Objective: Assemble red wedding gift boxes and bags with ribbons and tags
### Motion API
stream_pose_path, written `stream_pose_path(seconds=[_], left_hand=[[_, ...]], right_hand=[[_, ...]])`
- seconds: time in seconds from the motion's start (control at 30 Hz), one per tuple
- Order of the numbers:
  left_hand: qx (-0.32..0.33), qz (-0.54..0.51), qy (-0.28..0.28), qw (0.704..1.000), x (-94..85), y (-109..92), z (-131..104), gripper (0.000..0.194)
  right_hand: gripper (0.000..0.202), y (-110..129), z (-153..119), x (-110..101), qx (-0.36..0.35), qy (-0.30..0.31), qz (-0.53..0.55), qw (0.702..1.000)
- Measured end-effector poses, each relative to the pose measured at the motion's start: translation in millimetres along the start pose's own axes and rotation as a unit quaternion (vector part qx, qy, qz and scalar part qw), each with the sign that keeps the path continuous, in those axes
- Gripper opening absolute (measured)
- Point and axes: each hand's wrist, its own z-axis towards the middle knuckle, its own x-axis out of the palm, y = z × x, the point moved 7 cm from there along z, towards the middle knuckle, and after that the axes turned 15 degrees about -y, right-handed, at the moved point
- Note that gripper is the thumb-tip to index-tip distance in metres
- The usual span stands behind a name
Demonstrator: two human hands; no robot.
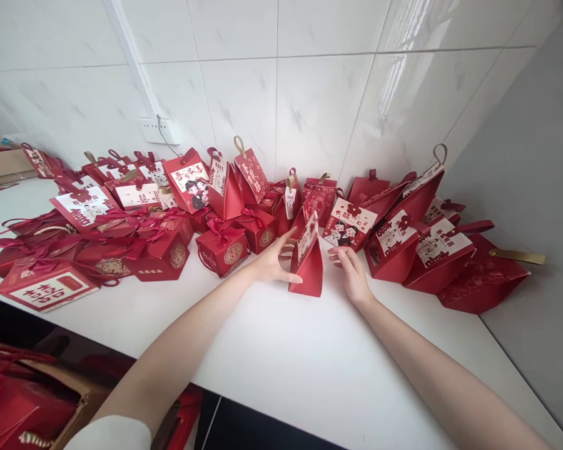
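A red triangular gift box (312, 275) with a white printed panel stands on the white table (281, 356) between both hands. At its left side is my left hand (278, 257), thumb and fingers spread around it, though contact is hard to tell. My right hand (351, 270) sits a little to the right of the box, its fingers slightly bent and apart, with nothing in it. Just behind my right hand leans a red box with a cartoon couple (349, 224).
Many red boxes with ribbons (162, 253) crowd the left and back of the table. More triangular ones (443, 250) stand at the right by the grey wall. A cardboard carton (91, 390) of red items is below the front left edge. A socket (159, 130) is on the tiled wall.
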Motion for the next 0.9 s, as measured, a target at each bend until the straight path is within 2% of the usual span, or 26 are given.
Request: stream_pose_path(seconds=[0.1, 0.2, 0.27, 0.33, 0.4, 0.5, 0.57, 0.63, 0.73, 0.8, 0.9], left_hand=[[-0.017, 0.028, 0.049, 0.998, 1.5, 11.1, -4.3, 0.124], [-0.043, 0.066, 0.08, 0.994, -1.9, 17.2, -7.2, 0.104], [-0.059, 0.104, 0.069, 0.99, -9.1, 20.4, -6.3, 0.083], [-0.067, 0.134, 0.047, 0.988, -17.2, 23.6, -4.2, 0.06], [-0.07, 0.143, 0.015, 0.987, -25.4, 27.6, -1.5, 0.047], [-0.087, 0.152, -0.063, 0.983, -40.7, 35.9, 1.9, 0.044], [-0.093, 0.166, -0.094, 0.977, -48.1, 38.4, 2.8, 0.043], [-0.101, 0.151, -0.083, 0.98, -49.1, 37.2, 2.9, 0.042], [-0.126, 0.047, -0.038, 0.99, -45.2, 28.8, 1.6, 0.062], [-0.116, -0.006, -0.019, 0.993, -44.3, 19.1, 1.0, 0.061], [-0.083, 0.037, 0.007, 0.996, -46.2, 13.2, -1.3, 0.053]], right_hand=[[0.041, 6.4, -6.6, 8.0, -0.022, 0.059, 0.012, 0.998], [0.042, 8.7, -14.5, 18.3, -0.03, 0.145, 0.035, 0.988], [0.038, 7.8, -14.0, 16.5, -0.04, 0.136, 0.043, 0.989], [0.035, 6.6, -11.1, 10.0, -0.049, 0.089, 0.049, 0.994], [0.029, 7.0, -11.4, 7.0, -0.062, 0.068, 0.04, 0.995], [0.025, 13.0, -20.0, 11.9, -0.112, 0.092, -0.056, 0.988], [0.026, 18.3, -27.4, 16.2, -0.153, 0.104, -0.132, 0.974], [0.025, 21.5, -34.3, 20.9, -0.186, 0.122, -0.191, 0.956], [0.024, 19.9, -41.5, 27.6, -0.206, 0.169, -0.234, 0.935], [0.024, 19.2, -42.9, 28.5, -0.219, 0.18, -0.238, 0.929], [0.023, 21.7, -42.4, 26.7, -0.249, 0.165, -0.243, 0.923]])
